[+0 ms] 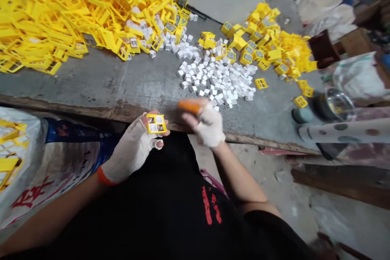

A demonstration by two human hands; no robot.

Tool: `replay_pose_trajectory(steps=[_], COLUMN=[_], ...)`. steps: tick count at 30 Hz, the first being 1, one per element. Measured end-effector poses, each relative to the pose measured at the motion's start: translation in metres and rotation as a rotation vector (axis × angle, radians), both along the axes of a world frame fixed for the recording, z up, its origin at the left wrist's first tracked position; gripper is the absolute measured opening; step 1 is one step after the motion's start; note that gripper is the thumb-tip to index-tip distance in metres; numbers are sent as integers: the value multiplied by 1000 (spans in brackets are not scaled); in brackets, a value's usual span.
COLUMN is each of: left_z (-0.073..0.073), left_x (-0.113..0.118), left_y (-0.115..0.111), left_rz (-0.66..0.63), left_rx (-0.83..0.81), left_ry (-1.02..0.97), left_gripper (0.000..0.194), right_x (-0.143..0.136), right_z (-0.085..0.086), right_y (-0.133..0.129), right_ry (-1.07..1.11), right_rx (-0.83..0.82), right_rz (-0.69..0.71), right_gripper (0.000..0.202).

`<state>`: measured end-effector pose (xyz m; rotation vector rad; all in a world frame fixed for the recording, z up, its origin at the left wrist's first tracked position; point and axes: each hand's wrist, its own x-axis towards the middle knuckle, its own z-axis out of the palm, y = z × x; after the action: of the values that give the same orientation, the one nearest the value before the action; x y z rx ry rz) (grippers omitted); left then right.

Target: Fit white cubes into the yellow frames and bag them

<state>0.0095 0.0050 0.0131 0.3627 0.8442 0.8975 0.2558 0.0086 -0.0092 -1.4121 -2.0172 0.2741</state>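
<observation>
My left hand (pixel 137 142), in a white glove with bare fingertips, holds a yellow four-pane frame (pixel 157 124) at the table's front edge. White pieces sit in two of its openings, top right and bottom left. To the right, my right hand (pixel 207 124), also gloved, is blurred by motion; an orange cover is on one finger. Whether it holds anything cannot be made out. It is just in front of the pile of small white pieces (pixel 216 77), apart from the frame.
A large heap of yellow frames (pixel 82 8) covers the back left of the grey table (pixel 100 81). More yellow pieces (pixel 274 48) lie at the back right, near a metal bowl (pixel 338 103). A bag of yellow parts (pixel 33 162) stands at the left.
</observation>
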Motion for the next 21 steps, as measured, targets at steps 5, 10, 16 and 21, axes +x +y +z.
replay_pose_trajectory(steps=[5,10,16,21], left_z=[-6,-3,-6,-9], left_x=[-3,-8,-10,-12], left_y=[2,0,-1,0], left_rz=[-15,-19,-37,-30], left_rx=[16,50,30,34], left_ry=[53,80,85,80], left_gripper=[34,40,48,44], right_x=[34,13,10,17], right_z=[8,19,15,4], right_y=[71,112,117,85], right_ry=[-432,-556,-414,-227], right_rx=[-140,-196,-280,-117], right_rz=[-323,-123,132,-194], right_gripper=[31,26,23,33])
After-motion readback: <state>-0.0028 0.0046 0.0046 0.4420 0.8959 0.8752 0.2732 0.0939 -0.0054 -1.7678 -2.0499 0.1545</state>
